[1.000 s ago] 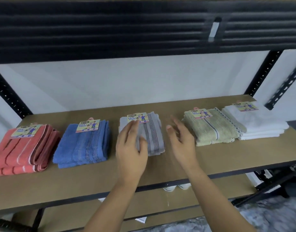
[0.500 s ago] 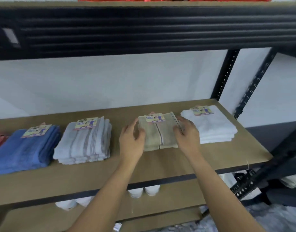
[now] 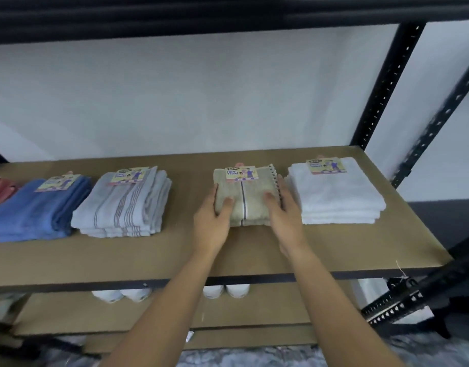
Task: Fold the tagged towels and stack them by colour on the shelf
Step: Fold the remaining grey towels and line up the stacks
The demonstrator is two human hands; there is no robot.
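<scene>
Already most of the sorting looks done, judging by how the piles lie on the shelf. At the far left edge a sliver of the red stack shows, too cut off to say more. Next to it sits the blue stack, folded, with a card tag whose print is too blurred to read. The grey stack follows, several striped towels deep, its tag showing a dark logo oval and unclear words.

Well apart from it, the left hand clasps the near-left side of the beige stack, thumb over the top and fingers along the flank. This pile's tag reads "Face Towel" under a small dark brand oval I cannot make out. The right hand mirrors the hold on the right side, thumb on top.

Just beside it, the white stack lies neat, and its tag appears to be of the same design.

What seems left is squaring this beige pile; whether more towels await folding cannot be told.
</scene>
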